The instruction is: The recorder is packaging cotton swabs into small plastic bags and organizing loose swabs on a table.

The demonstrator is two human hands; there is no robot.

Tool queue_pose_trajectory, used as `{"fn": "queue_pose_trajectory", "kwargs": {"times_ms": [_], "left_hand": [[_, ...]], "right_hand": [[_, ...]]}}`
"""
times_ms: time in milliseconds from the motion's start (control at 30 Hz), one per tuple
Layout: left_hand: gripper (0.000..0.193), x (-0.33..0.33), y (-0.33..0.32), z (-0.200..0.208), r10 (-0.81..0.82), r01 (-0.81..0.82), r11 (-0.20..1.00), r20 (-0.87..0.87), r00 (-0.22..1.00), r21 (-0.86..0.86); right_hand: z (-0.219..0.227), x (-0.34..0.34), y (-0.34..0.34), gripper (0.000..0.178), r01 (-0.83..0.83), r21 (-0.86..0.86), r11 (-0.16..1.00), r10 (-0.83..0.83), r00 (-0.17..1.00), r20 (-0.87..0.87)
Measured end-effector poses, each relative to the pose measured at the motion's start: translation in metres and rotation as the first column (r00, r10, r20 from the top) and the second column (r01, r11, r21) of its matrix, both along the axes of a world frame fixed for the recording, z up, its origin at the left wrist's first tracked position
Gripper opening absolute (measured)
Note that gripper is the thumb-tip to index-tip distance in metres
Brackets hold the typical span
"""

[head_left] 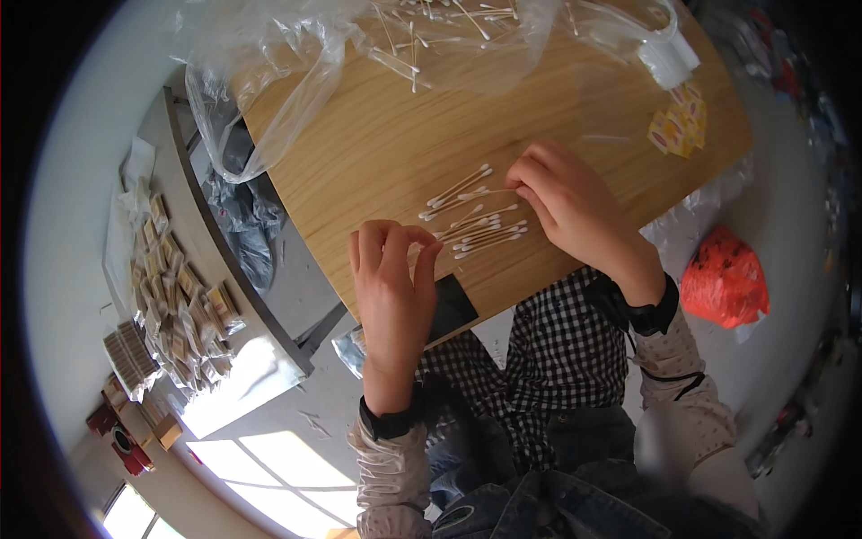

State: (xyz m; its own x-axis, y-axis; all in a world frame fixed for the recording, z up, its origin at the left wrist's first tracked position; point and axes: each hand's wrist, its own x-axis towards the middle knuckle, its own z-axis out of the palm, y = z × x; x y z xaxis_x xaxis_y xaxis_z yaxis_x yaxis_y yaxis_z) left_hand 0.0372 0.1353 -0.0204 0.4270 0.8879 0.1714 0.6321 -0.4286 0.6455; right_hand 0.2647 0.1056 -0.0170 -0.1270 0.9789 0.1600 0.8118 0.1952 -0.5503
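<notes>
Several wooden-stick cotton swabs with white tips [489,235] lie side by side on the wooden table, between my two hands. Another small group of cotton swabs [456,187] rests just beyond them. My right hand [567,199] pinches one cotton swab [492,191] between thumb and fingertips, its stick pointing left over the far group. My left hand [392,265] is at the left end of the near group, thumb and forefinger brought together. What sits between those fingertips, if anything, is too small to make out.
A clear plastic bag [305,117] with loose swabs [415,54] spreads over the table's far edge. Small yellow packets [680,123] and a white container [669,61] are at the far right. A red bag [725,278] stands on the floor. Left, a side table [260,332] carries many small packs [180,292].
</notes>
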Motion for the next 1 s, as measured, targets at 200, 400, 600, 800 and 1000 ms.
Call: {"fn": "queue_pose_trajectory", "kwargs": {"times_ms": [200, 400, 600, 800, 1000], "left_hand": [[0.014, 0.007, -0.041, -0.004, -0.065, 0.063, 0.996, -0.018, 0.998, -0.063], [0.015, 0.017, -0.034, -0.012, 0.040, -0.040, 0.999, 0.027, 0.999, 0.008], [0.016, 0.020, -0.024, -0.012, 0.091, -0.087, 0.995, 0.079, 0.993, -0.043], [0.010, 0.030, -0.018, -0.010, 0.095, -0.096, 0.995, 0.022, 0.995, 0.025], [0.010, 0.029, -0.015, -0.018, 0.098, -0.098, 0.995, 0.004, 0.995, 0.006]], "right_hand": [[0.018, 0.020, -0.048, 0.008, 0.187, -0.120, 0.975, -0.202, 0.970, -0.133], [0.028, 0.072, -0.138, 0.009, 0.380, -0.270, 0.885, -0.391, 0.920, 0.014], [-0.011, 0.106, -0.204, 0.014, 0.584, -0.308, 0.751, -0.516, 0.810, 0.277], [-0.010, 0.071, -0.166, 0.016, 0.590, -0.224, 0.776, -0.580, 0.807, 0.115], [0.000, -0.002, -0.099, 0.014, 0.303, 0.007, 0.953, -0.296, 0.936, -0.191]]}}
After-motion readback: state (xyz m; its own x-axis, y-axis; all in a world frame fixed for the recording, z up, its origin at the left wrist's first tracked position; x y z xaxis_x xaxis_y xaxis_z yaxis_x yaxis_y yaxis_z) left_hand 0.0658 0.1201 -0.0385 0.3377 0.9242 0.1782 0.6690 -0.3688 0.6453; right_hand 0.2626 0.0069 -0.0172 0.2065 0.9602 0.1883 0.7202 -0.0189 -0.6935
